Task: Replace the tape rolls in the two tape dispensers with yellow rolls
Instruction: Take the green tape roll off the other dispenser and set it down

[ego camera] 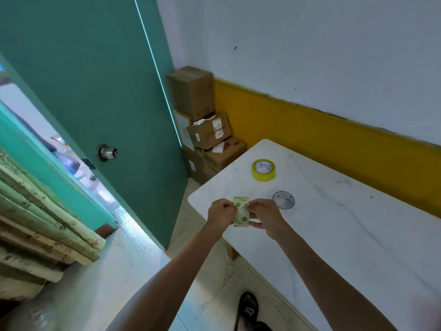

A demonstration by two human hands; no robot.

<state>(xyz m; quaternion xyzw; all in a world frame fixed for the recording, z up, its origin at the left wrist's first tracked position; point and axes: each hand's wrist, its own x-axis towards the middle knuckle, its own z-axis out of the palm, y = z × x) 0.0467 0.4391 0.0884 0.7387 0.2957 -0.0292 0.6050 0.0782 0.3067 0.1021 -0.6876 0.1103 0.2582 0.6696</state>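
Observation:
I hold a pale yellowish tape roll (241,212) with green printed marks edge-on over the near left corner of the white table (334,223). My left hand (220,214) pinches its left side and my right hand (263,215) pinches its right side. A yellow tape roll (263,170) lies flat on the table farther back. A clear, nearly see-through roll (283,199) lies flat just right of my right hand. No tape dispenser is in view.
A teal door (95,91) stands open on the left with a metal knob (107,152). Stacked cardboard boxes (202,130) fill the corner behind the table. Rolled mats (43,223) lean at the far left. My shoe (248,309) is on the tiled floor.

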